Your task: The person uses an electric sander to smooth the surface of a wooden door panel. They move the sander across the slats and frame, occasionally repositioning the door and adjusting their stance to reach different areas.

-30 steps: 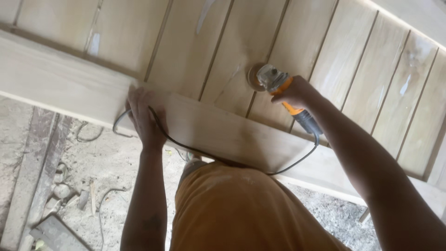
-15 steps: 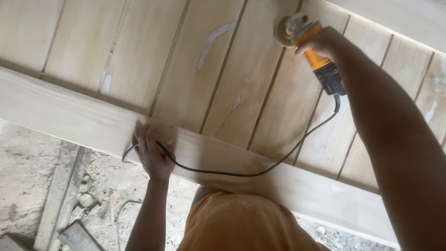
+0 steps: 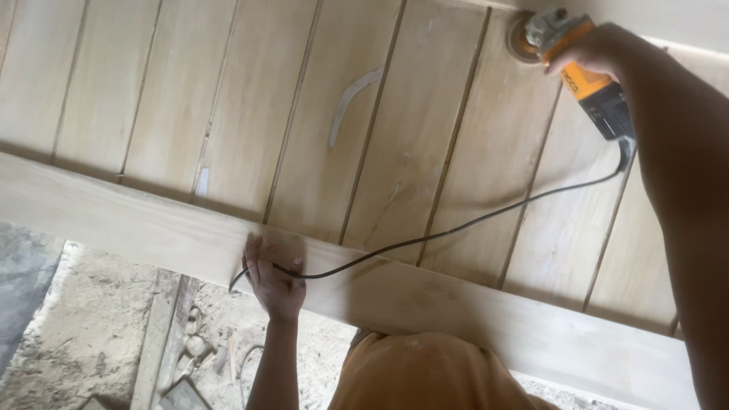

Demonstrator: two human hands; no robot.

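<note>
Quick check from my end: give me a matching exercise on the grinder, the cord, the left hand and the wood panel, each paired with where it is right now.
Things:
1. angle grinder
2. black cord
3. left hand
4. slatted wood panel

Places or states:
A. flat on the panel's near frame board
B. gripped in the right hand, top right
C. trailing across the slats
D. lying under the tool, pale and grooved

Pairs: 1-B, 2-C, 3-A, 4-D

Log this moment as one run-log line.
right hand: grips orange angle grinder, disc on plank panel | left hand: flat on frame board, over black cord
</note>
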